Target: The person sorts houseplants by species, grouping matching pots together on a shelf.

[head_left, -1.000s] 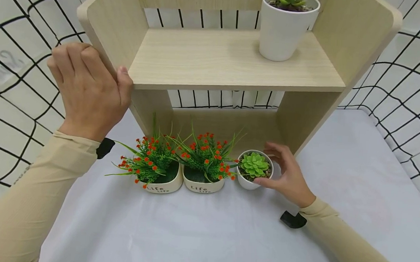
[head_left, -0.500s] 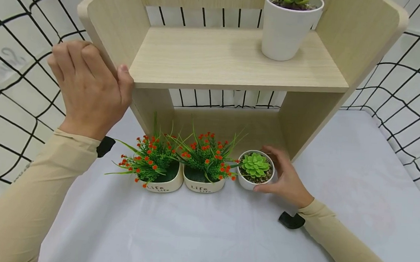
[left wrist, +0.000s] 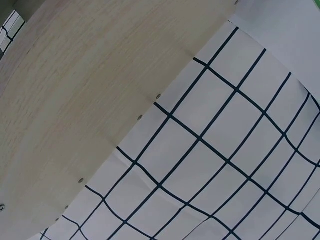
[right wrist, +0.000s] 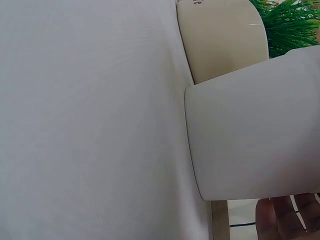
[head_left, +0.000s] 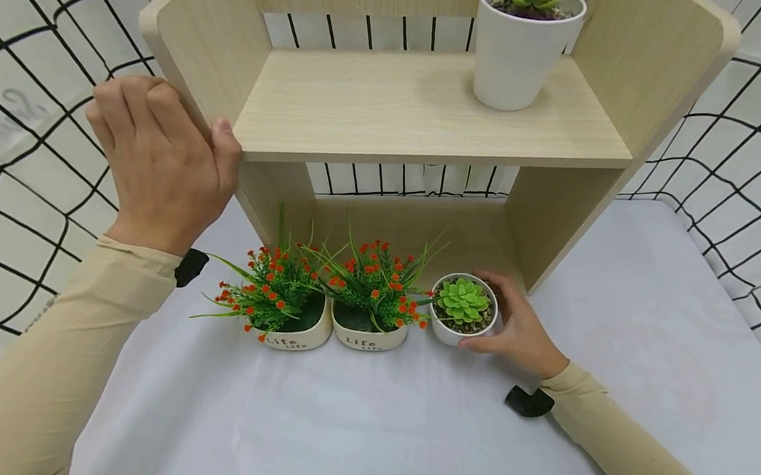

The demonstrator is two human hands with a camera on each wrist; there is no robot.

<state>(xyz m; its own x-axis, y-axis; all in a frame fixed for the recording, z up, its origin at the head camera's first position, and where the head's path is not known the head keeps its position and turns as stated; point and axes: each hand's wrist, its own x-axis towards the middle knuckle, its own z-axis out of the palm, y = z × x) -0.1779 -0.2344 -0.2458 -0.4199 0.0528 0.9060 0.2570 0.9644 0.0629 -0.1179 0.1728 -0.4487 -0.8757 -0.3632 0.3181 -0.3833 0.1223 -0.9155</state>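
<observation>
My left hand (head_left: 163, 159) grips the front edge of the left side panel of a pale wooden shelf (head_left: 387, 125), thumb on the inner side. In the left wrist view the panel's outer face (left wrist: 100, 90) fills the upper left. With thumb in front and fingers behind, my right hand (head_left: 522, 326) holds a small white pot with a green succulent (head_left: 463, 301). The right wrist view shows this pot (right wrist: 255, 135) standing on the white cloth, fingers (right wrist: 285, 217) along its far side. Left of it are two cream pots marked "Life" with red-flowered plants (head_left: 378, 281) (head_left: 279, 289).
A larger white pot with a succulent (head_left: 519, 57) stands on the shelf's upper board at the right. Black wire grid panels (head_left: 745, 151) rise at both sides and behind the shelf. White cloth (head_left: 317, 422) covers the table in front.
My right thumb has slid from the succulent pot's rim down to its front side, and the hand sits closer round the pot. The left hand has kept its grip on the shelf.
</observation>
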